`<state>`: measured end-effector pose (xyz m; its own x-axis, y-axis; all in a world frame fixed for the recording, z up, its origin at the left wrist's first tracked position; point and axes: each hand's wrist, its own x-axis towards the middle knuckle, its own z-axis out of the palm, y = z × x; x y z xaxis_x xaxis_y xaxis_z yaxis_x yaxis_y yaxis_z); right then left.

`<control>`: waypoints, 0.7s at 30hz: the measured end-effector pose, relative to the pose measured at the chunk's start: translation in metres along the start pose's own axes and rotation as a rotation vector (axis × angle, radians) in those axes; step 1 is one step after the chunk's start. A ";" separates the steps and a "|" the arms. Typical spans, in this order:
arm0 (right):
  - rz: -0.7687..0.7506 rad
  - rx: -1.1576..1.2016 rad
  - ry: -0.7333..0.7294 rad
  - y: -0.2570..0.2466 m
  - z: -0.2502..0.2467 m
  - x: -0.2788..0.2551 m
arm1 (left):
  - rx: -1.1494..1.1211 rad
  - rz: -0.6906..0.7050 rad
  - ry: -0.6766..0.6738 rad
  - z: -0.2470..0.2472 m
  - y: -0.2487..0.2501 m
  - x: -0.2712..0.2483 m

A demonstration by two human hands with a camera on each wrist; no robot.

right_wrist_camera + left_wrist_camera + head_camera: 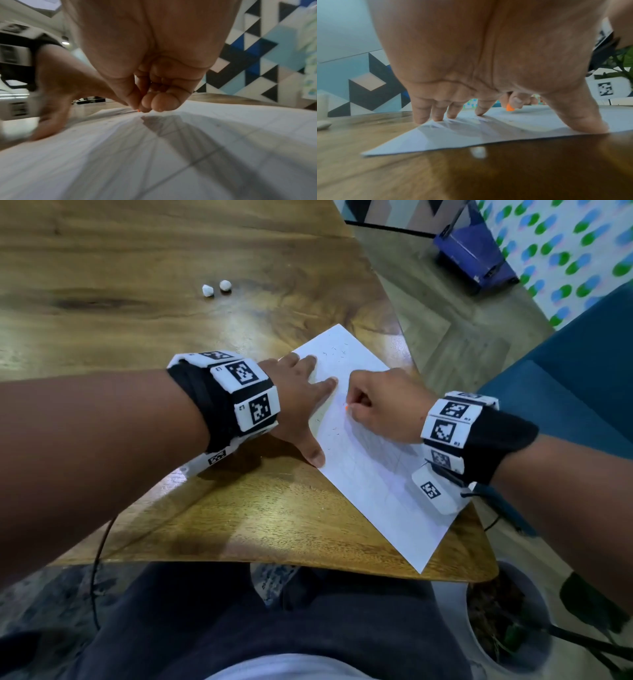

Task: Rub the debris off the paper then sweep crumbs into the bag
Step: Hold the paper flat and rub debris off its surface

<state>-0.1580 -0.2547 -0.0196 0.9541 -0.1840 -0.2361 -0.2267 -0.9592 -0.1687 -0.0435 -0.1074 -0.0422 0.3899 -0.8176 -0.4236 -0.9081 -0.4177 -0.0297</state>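
Paper (pixel 370 460) lies flat on the wooden table (pixel 171 320), at the near right corner, long axis running diagonally from far-left to near-right. The near tip reaches almost to the table edge.

Left hand (pixel 298 398): fingers straight and spread, pressing the paper's left margin flat; little finger sits at the far-left corner, thumb at the left edge nearer the body. Holds nothing, only pins the sheet.

Right hand (pixel 380 409): fingers curled, pinching a small orange eraser (pixel 509 108) whose tip touches the paper just right of the left index finger. Wrist rests over the sheet's right half.

Debris (pixel 334 352): dark specks scattered on the far end of the sheet, beyond both hands, with a few more by the left thumb.

Judgement: rubbing step in hand; sweeping not yet begun. The crumbs lie mostly far of the right hand, along the sheet's long axis, so a sweep would likely run along that diagonal. No bag is in view, so the direction cannot be fixed.

Two white crumpled balls (pixel 216 288) sit well apart, far left on the table.
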 end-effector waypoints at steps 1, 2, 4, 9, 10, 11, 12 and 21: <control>0.020 0.013 0.023 0.004 -0.002 0.003 | -0.021 0.001 -0.014 0.000 0.001 -0.001; 0.022 0.020 0.026 0.006 -0.002 0.005 | -0.048 0.007 -0.025 0.000 0.001 -0.001; 0.005 0.029 -0.008 0.004 0.001 0.006 | -0.107 0.029 -0.026 0.001 0.001 -0.003; 0.005 0.023 -0.018 -0.004 0.005 0.003 | -0.104 0.028 0.028 0.000 0.000 -0.007; -0.009 0.010 -0.033 -0.006 0.005 -0.002 | -0.082 0.026 0.027 0.000 0.000 -0.007; -0.038 0.005 -0.058 -0.007 0.007 -0.008 | -0.064 0.027 0.018 0.000 0.000 -0.007; -0.086 0.006 -0.093 -0.010 0.009 -0.016 | -0.051 0.030 0.006 0.000 0.000 -0.008; -0.224 -0.011 -0.155 -0.026 0.015 -0.024 | -0.063 0.039 -0.036 0.004 0.004 -0.003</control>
<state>-0.1778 -0.2220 -0.0236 0.9388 0.0668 -0.3380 -0.0108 -0.9748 -0.2228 -0.0487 -0.1049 -0.0449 0.3475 -0.8197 -0.4553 -0.9107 -0.4106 0.0441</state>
